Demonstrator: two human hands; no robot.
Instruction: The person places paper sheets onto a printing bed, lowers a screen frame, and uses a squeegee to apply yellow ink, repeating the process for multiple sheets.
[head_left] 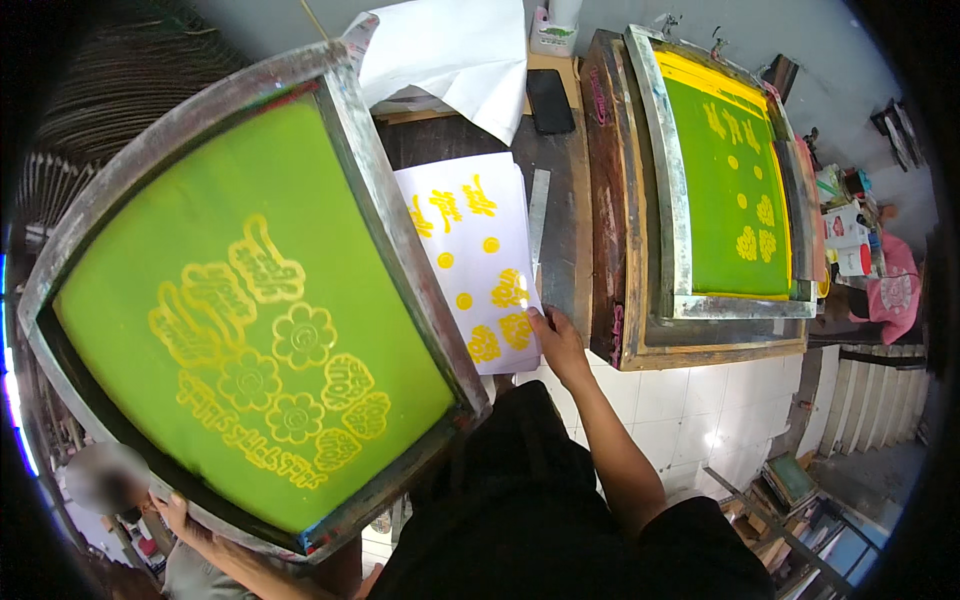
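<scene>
A large screen-printing frame (400, 240) with green mesh fills the left side, tilted up. Its mesh carries pale yellow outlines of flowers and lettering. My left hand (172, 512) grips the frame's lower left edge, its fingers partly hidden. In the middle, a stack of white paper sheets (470, 270) lies on the dark table, the top one printed with yellow shapes. My right hand (562, 348) pinches the stack's lower right edge, thumb on top and the other fingers mostly hidden beneath.
A second green screen (710, 200) with yellow ink rests on a wooden frame (630, 340) at right. Near the paper are a metal ruler (540, 215), a black phone (549, 102) and crumpled white sheets (450, 60). One person sits at lower left; another, in pink (893, 290), is far right.
</scene>
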